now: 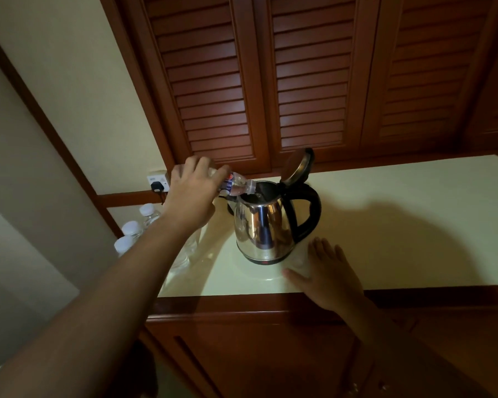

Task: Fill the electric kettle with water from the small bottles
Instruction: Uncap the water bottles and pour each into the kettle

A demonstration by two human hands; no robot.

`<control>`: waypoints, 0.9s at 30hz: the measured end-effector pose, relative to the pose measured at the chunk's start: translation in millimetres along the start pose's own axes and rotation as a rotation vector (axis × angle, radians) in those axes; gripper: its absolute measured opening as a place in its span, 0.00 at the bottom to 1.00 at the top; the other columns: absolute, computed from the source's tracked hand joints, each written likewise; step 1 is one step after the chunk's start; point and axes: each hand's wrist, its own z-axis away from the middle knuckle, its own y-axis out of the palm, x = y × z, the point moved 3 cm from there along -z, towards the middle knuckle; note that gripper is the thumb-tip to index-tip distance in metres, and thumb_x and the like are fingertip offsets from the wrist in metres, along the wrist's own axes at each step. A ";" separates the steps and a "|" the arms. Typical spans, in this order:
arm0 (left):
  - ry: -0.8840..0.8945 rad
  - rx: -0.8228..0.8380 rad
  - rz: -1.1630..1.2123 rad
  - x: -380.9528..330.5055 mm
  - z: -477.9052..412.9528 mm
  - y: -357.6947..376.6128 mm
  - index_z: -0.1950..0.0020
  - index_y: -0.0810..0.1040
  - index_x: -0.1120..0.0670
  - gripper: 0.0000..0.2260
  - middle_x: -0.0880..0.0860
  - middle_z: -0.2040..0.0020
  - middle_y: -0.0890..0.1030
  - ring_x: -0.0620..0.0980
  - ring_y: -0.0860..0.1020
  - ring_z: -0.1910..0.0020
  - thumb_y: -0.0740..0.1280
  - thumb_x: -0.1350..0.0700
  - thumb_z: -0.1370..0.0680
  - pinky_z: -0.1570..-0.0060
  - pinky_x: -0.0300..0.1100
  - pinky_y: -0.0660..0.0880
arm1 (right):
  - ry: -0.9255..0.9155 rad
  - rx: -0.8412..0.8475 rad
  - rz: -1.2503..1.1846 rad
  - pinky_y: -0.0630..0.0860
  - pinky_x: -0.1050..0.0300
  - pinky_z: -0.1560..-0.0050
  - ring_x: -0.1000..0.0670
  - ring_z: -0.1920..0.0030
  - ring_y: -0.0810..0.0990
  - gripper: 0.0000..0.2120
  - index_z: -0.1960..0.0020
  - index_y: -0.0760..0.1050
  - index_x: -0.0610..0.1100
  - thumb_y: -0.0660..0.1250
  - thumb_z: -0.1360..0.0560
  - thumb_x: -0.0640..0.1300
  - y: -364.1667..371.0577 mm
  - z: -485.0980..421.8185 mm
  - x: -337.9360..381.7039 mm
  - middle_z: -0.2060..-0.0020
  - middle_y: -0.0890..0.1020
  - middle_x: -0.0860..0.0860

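A steel electric kettle [263, 226] with a black handle stands on the cream countertop [400, 225], its lid [297, 165] hinged up and open. My left hand [191, 193] grips a small clear bottle [237, 185] with a red and blue label, tipped nearly flat, its mouth at the kettle's opening. My right hand [327, 272] lies flat on the counter just right of the kettle's base, fingers spread, holding nothing. Three capped small bottles [133, 228] stand at the counter's left end, partly hidden by my left forearm.
A wall socket with a black plug [157, 183] sits behind the left hand. Brown louvred doors [299, 81] rise behind the counter. The counter's wooden front edge [242, 307] runs below the kettle, with cabinet doors beneath.
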 end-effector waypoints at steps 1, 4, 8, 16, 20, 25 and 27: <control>0.014 -0.007 -0.018 -1.2 -0.6 -1.0 0.20 0.66 0.52 0.37 0.62 0.27 0.70 0.65 0.65 0.25 0.72 0.67 0.28 0.28 0.65 0.66 | -0.001 -0.002 -0.003 0.46 0.42 0.20 0.44 0.18 0.48 0.52 0.19 0.47 0.38 0.41 0.27 0.78 0.0 0.2 -0.2 0.19 0.53 0.41; 0.050 -0.027 -0.057 -4.3 -1.5 -2.3 0.21 0.68 0.53 0.37 0.63 0.27 0.71 0.66 0.65 0.25 0.74 0.67 0.29 0.26 0.66 0.64 | -0.002 -0.009 -0.011 0.45 0.43 0.20 0.44 0.18 0.48 0.53 0.19 0.47 0.39 0.42 0.27 0.78 0.1 -0.2 -0.3 0.19 0.53 0.41; 0.083 -0.019 -0.096 -5.1 -4.3 -2.4 0.21 0.68 0.51 0.38 0.62 0.26 0.71 0.66 0.65 0.23 0.76 0.65 0.30 0.24 0.69 0.61 | -0.001 -0.007 -0.007 0.45 0.43 0.20 0.44 0.18 0.48 0.53 0.19 0.47 0.39 0.42 0.27 0.78 0.0 -0.2 -0.6 0.19 0.53 0.41; 0.094 -0.024 -0.129 -5.7 -7.5 -5.1 0.22 0.68 0.51 0.39 0.61 0.25 0.70 0.65 0.64 0.23 0.74 0.67 0.31 0.26 0.74 0.58 | -0.003 -0.006 -0.018 0.45 0.43 0.20 0.44 0.18 0.48 0.52 0.19 0.47 0.39 0.42 0.27 0.78 -2.7 0.8 0.4 0.19 0.52 0.41; 0.096 -0.010 -0.145 -5.7 -10.8 -6.1 0.22 0.67 0.50 0.40 0.60 0.23 0.68 0.64 0.61 0.21 0.76 0.64 0.31 0.26 0.76 0.56 | -0.001 0.001 -0.020 0.44 0.43 0.20 0.44 0.18 0.47 0.52 0.18 0.47 0.39 0.41 0.27 0.78 -1.2 0.4 0.0 0.19 0.52 0.41; 0.115 -0.006 -0.162 -6.0 -13.0 -8.0 0.22 0.67 0.50 0.38 0.60 0.22 0.66 0.64 0.58 0.19 0.76 0.63 0.30 0.26 0.77 0.54 | 0.000 -0.012 -0.028 0.45 0.43 0.20 0.44 0.18 0.48 0.52 0.19 0.48 0.39 0.41 0.27 0.77 0.4 -0.1 -0.5 0.19 0.53 0.42; 0.133 0.002 -0.173 -7.8 -13.6 -8.3 0.22 0.67 0.50 0.37 0.60 0.21 0.65 0.64 0.57 0.19 0.75 0.63 0.29 0.26 0.78 0.53 | -0.002 -0.017 -0.035 0.45 0.42 0.20 0.44 0.18 0.48 0.51 0.19 0.48 0.39 0.42 0.27 0.77 1.3 0.5 -1.5 0.19 0.53 0.42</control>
